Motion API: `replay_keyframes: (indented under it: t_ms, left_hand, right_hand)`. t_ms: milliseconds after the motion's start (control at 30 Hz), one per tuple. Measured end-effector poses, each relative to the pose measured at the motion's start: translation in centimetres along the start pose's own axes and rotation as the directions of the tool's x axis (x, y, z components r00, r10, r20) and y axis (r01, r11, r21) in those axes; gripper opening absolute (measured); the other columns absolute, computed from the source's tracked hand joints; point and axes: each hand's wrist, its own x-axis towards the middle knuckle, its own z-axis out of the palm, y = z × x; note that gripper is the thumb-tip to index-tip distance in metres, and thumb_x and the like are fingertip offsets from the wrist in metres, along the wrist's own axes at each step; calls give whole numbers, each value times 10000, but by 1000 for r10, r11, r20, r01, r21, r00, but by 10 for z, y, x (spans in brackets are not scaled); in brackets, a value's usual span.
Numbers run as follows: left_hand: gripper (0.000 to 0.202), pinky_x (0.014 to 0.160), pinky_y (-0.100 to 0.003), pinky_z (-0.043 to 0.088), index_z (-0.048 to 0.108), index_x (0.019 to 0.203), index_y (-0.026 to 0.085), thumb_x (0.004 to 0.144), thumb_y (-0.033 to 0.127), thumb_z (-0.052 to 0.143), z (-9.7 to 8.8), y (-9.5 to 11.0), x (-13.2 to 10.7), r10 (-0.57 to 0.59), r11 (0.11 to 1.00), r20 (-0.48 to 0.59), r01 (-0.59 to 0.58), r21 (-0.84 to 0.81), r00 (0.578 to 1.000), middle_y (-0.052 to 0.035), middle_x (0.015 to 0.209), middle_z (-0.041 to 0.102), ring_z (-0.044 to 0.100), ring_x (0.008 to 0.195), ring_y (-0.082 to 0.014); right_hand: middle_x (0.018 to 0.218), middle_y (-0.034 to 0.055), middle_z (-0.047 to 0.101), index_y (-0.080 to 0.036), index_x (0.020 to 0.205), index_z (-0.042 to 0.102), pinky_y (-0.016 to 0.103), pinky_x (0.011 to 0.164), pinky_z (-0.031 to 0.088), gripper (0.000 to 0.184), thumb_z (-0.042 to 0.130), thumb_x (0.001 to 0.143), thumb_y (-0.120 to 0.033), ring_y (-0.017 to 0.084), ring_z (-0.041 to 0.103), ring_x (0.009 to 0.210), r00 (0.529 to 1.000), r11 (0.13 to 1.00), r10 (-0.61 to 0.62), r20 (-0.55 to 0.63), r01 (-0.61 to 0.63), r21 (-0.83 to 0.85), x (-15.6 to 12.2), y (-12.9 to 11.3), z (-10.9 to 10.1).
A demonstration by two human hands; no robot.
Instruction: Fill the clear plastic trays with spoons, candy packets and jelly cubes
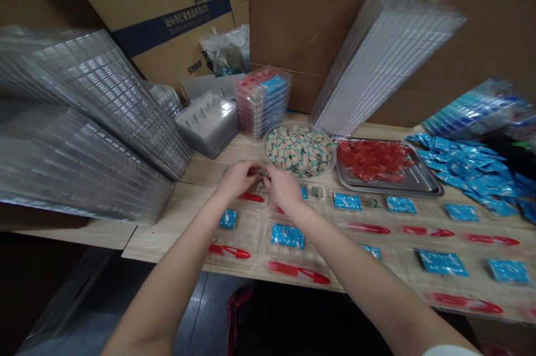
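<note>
1. Left hand [238, 178]: fingers curled in, narrow, tips pinching a small piece [262, 173] together with the other hand.
2. Right hand [283, 187]: also narrow, fingertips closed on the same piece from the right side. The two hands touch at the tips.
3. Piece: held between both hands just above the table [196, 177], just in front of the bowl [330, 163]. Greenish, and too blurred to tell what it is.
4. Bowl: clear and round, full of striped candies [299, 150], near the hands on their far right side.
5. Steel tray [422, 180]: just right of the bowl, holds red candies [372, 159].
6. Blue packets [460, 169]: loose pile at the right end of the table, beside the steel tray.
7. Clear blister sheets [251, 230]: lie flat along the front edge under and beside the forearms. Their pockets hold blue sachets [287, 236] and red pieces [229, 251].
8. Left stacks [84, 127]: tall piles of empty clear trays, lying tilted.
9. Leaning stack [377, 60]: more clear trays, propped against the cardboard [318, 15] behind the steel tray.
10. Filled stack [263, 100]: packed trays with red and blue contents, behind the bowl, next to a grey tray pile [207, 121].
11. Printed carton [167, 10]: at back left, with a plastic bag [226, 52] in front of it.
</note>
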Motion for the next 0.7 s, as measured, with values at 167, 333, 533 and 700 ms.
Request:
replay_keyframes:
  t_ms: [167,333,533,700]
  left_hand:
    - [190,715,-250,465,682,876,169,730,138,566,3,-5,1,-1,1000,-1,1,-26,1000,-47,847,701,622,772,-158]
    - [196,705,-246,465,684,894,170,741,152,563,4,-6,2,-13,999,-5,13,-31,1000,-38,817,696,616,757,-154]
    - [179,730,-255,453,692,883,196,740,192,585,1,1,-1,9,1000,-8,-9,11,1000,-31,802,664,593,772,-163]
    - [177,745,-251,443,690,879,211,738,182,588,-4,10,-4,46,998,-25,-45,39,999,-29,817,619,577,771,-158]
  right_hand:
    - [972,90,654,-190,1001,627,271,764,422,267,379,903,-208,194,603,912,997,998,-69,42,70,-9,-1,1,1]
    - [1014,79,642,-215,1063,625,258,791,417,280,396,902,-213,182,595,937,994,996,-88,61,88,8,-6,8,-3]
    - [991,76,638,-235,1027,659,256,748,419,266,442,876,-209,183,600,893,991,997,-72,114,76,-27,-13,13,-11]
    - [996,51,631,-219,997,663,226,768,404,237,457,881,-221,153,585,890,1000,998,-21,-10,21,55,-7,38,-29]
